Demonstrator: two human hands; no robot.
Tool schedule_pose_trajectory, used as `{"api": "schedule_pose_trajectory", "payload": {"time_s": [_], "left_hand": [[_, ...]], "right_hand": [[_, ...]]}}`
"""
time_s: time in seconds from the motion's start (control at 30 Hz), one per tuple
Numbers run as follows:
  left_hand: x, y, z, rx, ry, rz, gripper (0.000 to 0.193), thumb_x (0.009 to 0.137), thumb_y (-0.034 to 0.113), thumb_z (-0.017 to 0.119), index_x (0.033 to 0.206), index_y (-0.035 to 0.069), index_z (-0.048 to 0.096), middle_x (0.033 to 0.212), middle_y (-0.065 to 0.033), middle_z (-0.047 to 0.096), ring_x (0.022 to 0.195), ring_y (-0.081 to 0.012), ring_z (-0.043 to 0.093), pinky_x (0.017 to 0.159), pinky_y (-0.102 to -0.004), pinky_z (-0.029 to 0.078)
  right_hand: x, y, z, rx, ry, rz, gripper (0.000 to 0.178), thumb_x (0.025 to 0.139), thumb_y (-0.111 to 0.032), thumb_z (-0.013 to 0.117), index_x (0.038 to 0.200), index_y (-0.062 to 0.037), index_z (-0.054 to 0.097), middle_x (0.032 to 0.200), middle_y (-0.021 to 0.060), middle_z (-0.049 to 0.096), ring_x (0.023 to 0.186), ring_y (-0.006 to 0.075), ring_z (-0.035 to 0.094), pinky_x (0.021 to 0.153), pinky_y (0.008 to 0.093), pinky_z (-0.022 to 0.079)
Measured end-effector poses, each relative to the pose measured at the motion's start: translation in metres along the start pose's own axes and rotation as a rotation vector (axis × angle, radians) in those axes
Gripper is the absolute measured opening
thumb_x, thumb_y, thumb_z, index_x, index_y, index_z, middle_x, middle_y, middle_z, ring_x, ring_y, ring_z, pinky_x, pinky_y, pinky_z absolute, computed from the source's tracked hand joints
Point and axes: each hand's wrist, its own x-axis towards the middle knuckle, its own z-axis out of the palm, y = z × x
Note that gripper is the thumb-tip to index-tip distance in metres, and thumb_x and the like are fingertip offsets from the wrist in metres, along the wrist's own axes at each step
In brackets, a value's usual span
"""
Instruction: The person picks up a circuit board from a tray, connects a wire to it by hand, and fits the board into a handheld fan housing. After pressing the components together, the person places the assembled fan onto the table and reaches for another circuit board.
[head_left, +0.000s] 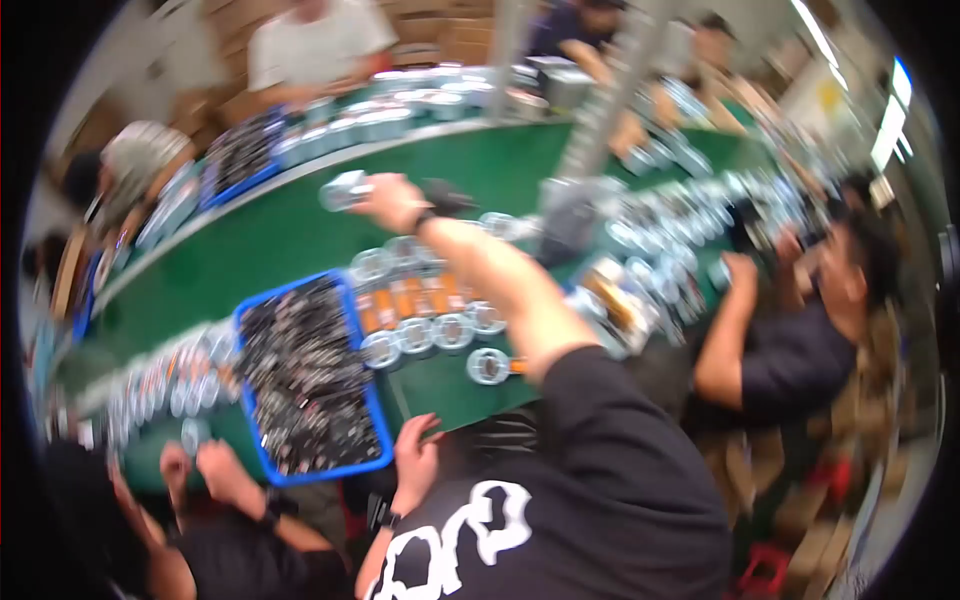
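My right arm stretches far across the green table. At its end my right hand (394,201) is closed on a silvery, pale blue round part (344,190), held over the green surface; motion blurs its details. My left hand (416,462) is low, by the near table edge and the right side of a blue tray (388,452). Its fingers are apart, and nothing shows in them. Heaped in that tray are small dark pieces (305,375). Under my right forearm stand rows of similar round parts (452,331) with orange pieces (410,297) between them. A single round part (488,366) lies nearer me.
A co-worker's hands (225,470) work at my left; another person (790,330) sits at the right. More people are across the table. A second blue tray (240,185) stands on the far side. A grey post (610,100) rises beyond a dark bag (570,220).
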Motion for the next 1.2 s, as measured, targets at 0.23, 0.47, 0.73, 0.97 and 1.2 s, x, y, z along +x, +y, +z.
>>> {"api": "schedule_pose_trajectory", "payload": {"time_s": [0.23,0.47,0.73,0.97,1.2], "left_hand": [[0.016,-0.005,0.005,-0.042,-0.074,-0.06,0.054,0.078,-0.017,0.037,0.128,-0.007,0.057,0.132,-0.0158,0.053,0.122,-0.0288,0.061,0.097,-0.0384,0.057],[0.009,-0.008,0.003,-0.04,-0.081,-0.096,0.055,0.077,-0.017,0.038,0.128,-0.007,0.058,0.131,-0.0161,0.053,0.121,-0.0297,0.061,0.096,-0.0388,0.058],[0.0,0.002,-0.004,-0.013,-0.013,-0.148,0.049,0.079,-0.018,0.041,0.123,-0.006,0.059,0.127,-0.0166,0.054,0.117,-0.0293,0.063,0.094,-0.0378,0.06],[0.028,0.03,0.012,-0.055,-0.097,-0.095,0.036,0.085,-0.012,0.048,0.117,-0.004,0.063,0.118,-0.0145,0.06,0.108,-0.0235,0.064,0.09,-0.0341,0.058],[0.004,0.043,0.003,-0.056,-0.129,-0.268,0.022,0.092,-0.002,0.056,0.111,-0.002,0.067,0.1,-0.0104,0.067,0.088,-0.0191,0.067,0.077,-0.0299,0.055]], "right_hand": [[0.085,0.082,0.043,-0.534,-0.078,-0.096,0.08,0.067,-0.06,0.085,0.119,-0.0028,0.064,0.114,0.0155,0.067,0.113,0.0356,0.059,0.091,0.0493,0.053],[0.084,0.138,0.063,-0.574,-0.042,-0.129,0.087,0.062,-0.063,0.086,0.122,-0.0038,0.063,0.116,0.0143,0.064,0.115,0.0353,0.057,0.093,0.0503,0.051],[0.055,0.099,0.038,-0.467,-0.213,-0.174,0.077,0.063,-0.063,0.084,0.117,-0.0105,0.07,0.119,0.0178,0.07,0.115,0.0364,0.065,0.098,0.0506,0.052],[0.014,0.06,-0.073,-0.547,0.331,-0.217,0.049,0.094,-0.044,0.068,0.126,-0.0069,0.066,0.116,0.0176,0.07,0.108,0.0356,0.066,0.087,0.0484,0.054],[-0.165,-0.106,-0.099,0.269,-0.177,-0.424,0.026,0.093,-0.015,0.07,0.115,-0.0015,0.067,0.093,0.0098,0.07,0.076,0.0199,0.064,0.069,0.0328,0.051]]}}
